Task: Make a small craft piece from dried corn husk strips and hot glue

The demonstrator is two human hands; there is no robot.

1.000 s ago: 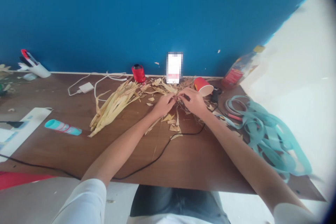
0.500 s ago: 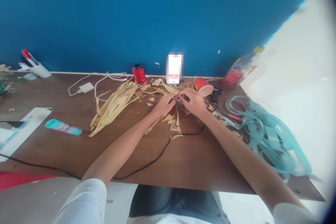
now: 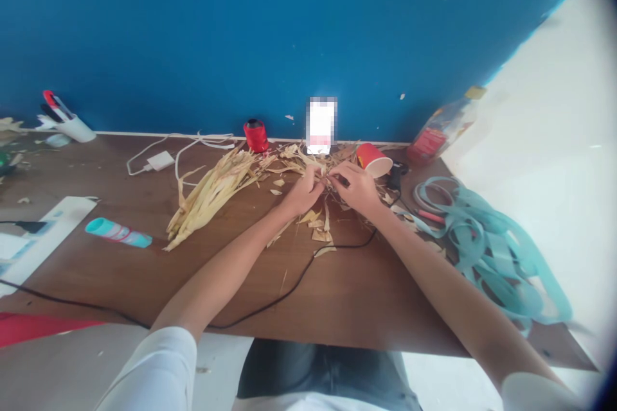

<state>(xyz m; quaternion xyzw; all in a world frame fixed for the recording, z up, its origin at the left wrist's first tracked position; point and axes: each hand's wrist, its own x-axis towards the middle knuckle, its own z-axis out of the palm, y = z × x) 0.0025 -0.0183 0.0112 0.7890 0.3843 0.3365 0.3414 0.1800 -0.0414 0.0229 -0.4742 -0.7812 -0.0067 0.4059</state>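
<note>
our left hand (image 3: 303,196) and right hand (image 3: 355,189) pinch dried leaf strips (image 3: 328,178) between them; the long leaf bundle (image 3: 212,198) slants away leftward from the left hand.

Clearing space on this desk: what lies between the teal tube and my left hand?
In the head view, a bundle of dried pale leaf strips lies between the teal tube and your left hand.
</note>
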